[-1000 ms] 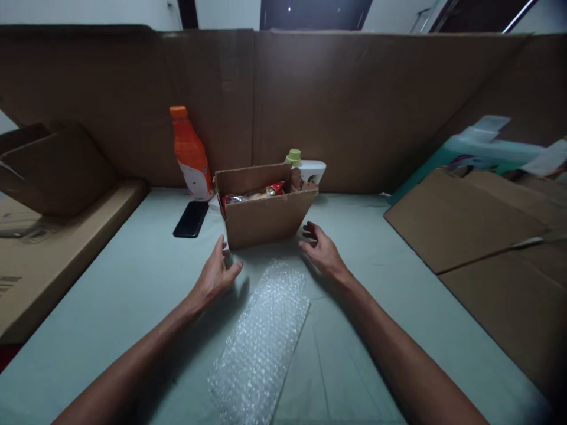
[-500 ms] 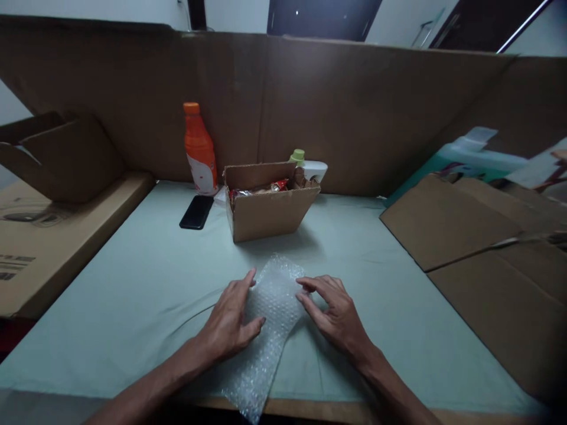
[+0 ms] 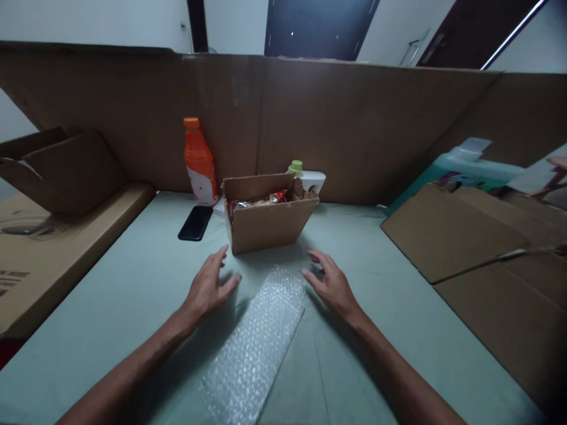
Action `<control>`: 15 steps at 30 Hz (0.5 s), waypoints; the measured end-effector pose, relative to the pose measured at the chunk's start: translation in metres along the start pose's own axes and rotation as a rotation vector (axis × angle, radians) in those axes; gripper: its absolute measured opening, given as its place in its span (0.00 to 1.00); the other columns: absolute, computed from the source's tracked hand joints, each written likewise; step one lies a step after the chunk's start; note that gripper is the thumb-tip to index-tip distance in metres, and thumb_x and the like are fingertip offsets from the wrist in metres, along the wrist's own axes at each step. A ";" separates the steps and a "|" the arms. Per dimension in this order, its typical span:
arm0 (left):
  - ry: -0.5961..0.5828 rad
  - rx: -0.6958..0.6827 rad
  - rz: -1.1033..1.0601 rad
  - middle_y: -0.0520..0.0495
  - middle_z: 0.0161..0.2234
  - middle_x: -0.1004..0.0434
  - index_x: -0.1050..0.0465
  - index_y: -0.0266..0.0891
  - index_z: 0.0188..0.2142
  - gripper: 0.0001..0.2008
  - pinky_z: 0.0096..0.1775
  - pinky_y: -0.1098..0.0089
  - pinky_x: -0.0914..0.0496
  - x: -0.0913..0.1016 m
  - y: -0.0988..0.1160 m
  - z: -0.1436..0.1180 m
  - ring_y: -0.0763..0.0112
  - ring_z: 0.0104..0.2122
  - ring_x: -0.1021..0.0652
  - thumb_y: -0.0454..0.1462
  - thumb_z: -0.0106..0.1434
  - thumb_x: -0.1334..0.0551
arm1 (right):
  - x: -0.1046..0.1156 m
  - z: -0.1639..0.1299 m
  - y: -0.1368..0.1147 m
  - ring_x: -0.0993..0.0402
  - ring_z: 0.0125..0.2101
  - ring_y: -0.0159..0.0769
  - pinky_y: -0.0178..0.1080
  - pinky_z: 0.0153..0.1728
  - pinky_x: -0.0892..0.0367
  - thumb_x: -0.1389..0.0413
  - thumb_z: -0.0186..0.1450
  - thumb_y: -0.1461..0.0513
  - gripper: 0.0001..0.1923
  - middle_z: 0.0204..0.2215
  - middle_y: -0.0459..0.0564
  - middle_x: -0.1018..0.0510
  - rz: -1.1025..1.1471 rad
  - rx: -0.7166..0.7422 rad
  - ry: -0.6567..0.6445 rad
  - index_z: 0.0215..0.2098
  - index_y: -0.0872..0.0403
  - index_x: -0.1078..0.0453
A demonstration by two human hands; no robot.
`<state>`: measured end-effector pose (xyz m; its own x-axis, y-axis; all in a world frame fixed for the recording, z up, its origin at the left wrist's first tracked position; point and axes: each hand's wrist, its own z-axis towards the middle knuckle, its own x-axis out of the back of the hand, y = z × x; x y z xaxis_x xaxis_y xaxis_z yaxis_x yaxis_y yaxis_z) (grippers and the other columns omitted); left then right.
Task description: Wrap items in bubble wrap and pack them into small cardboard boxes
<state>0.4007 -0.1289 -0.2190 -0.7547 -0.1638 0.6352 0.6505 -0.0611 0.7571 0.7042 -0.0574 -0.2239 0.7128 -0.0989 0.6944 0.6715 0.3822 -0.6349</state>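
Clear rectangular bubble-wrap sheet point(image 3: 257, 348): in front of open brown cardboard box point(image 3: 268, 230)
Long axis: toward box, slanting right
Left hand point(image 3: 210, 284), right hand point(image 3: 332, 284): fingers spread, released
Tall orange bottle point(image 3: 198, 154), left of box: white label point(image 3: 201, 186) illegible

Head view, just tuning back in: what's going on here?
A person has both bare hands open over the table, holding nothing. The left hand and right hand are on either side of the far end of a sheet of bubble wrap, which lies on the tabletop. Just beyond stands an open cardboard box with packaged items inside. A phone and an orange bottle are to the box's left.
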 end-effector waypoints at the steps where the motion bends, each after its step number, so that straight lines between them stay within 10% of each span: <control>1: 0.052 0.026 -0.039 0.36 0.58 0.31 0.48 0.41 0.68 0.39 0.45 0.58 0.28 0.000 -0.001 0.014 0.56 0.49 0.25 0.45 0.60 0.38 | -0.002 0.017 0.004 0.26 0.53 0.51 0.53 0.50 0.29 0.43 0.62 0.55 0.26 0.55 0.61 0.24 0.019 -0.018 0.009 0.57 0.53 0.32; 6: 0.093 0.036 -0.165 0.34 0.60 0.34 0.52 0.39 0.69 0.42 0.45 0.59 0.28 -0.012 0.002 0.070 0.56 0.49 0.25 0.40 0.58 0.38 | -0.025 0.082 0.012 0.22 0.45 0.48 0.45 0.38 0.25 0.43 0.60 0.56 0.33 0.51 0.63 0.22 0.077 -0.076 0.024 0.62 0.58 0.38; 11: 0.068 0.002 -0.194 0.40 0.54 0.28 0.46 0.38 0.65 0.34 0.45 0.61 0.28 -0.019 0.006 0.092 0.58 0.47 0.25 0.40 0.61 0.41 | -0.037 0.068 0.009 0.22 0.30 0.41 0.42 0.32 0.26 0.45 0.61 0.57 0.27 0.44 0.59 0.19 0.098 -0.085 0.019 0.57 0.57 0.34; 15: 0.037 0.009 -0.211 0.38 0.57 0.29 0.51 0.39 0.68 0.38 0.47 0.58 0.28 -0.014 0.004 0.094 0.57 0.49 0.24 0.39 0.61 0.40 | -0.005 0.058 0.012 0.20 0.37 0.45 0.45 0.36 0.24 0.41 0.59 0.58 0.29 0.47 0.60 0.19 0.079 -0.062 0.027 0.58 0.55 0.33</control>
<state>0.4060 -0.0341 -0.2110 -0.8703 -0.1846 0.4566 0.4775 -0.0891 0.8741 0.6973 0.0016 -0.2154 0.7687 -0.0952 0.6324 0.6235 0.3321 -0.7078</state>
